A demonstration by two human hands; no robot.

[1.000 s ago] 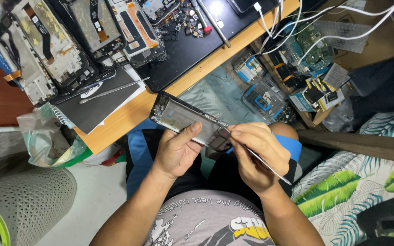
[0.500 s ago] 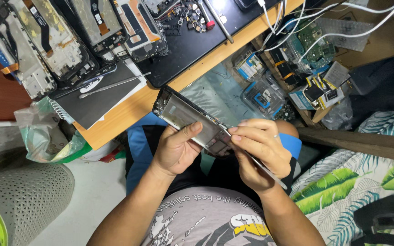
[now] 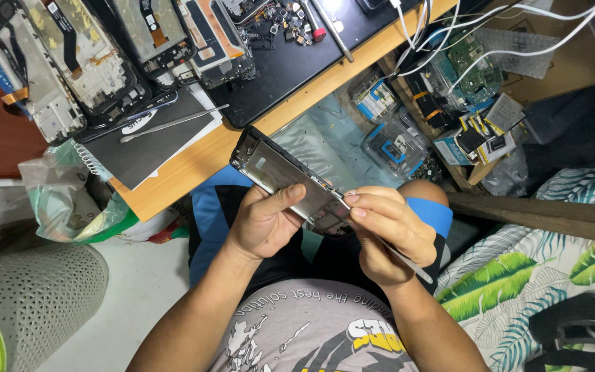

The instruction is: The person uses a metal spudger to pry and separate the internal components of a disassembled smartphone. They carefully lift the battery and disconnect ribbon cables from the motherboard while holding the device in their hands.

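My left hand [image 3: 264,222] grips an opened phone frame [image 3: 270,167] from below, thumb across its inner metal plate; the frame tilts up toward the wooden desk edge [image 3: 194,165]. My right hand [image 3: 385,231] pinches a thin metal tool [image 3: 408,260] like a pen. The tool's tip rests on the frame's lower end, near my fingertips. Both hands are over my lap, in front of the desk.
Several stripped phone frames [image 3: 70,55] lie on the desk's far left, beside a black mat [image 3: 284,62] with small parts and a metal spudger [image 3: 173,122]. Boxes of parts and white cables [image 3: 449,76] crowd the right. A plastic bag [image 3: 63,200] and grey basket [image 3: 32,303] sit left.
The phone frame and both hands have stayed nearly in place; my right fingers have shifted slightly along the frame's lower end with the tool.
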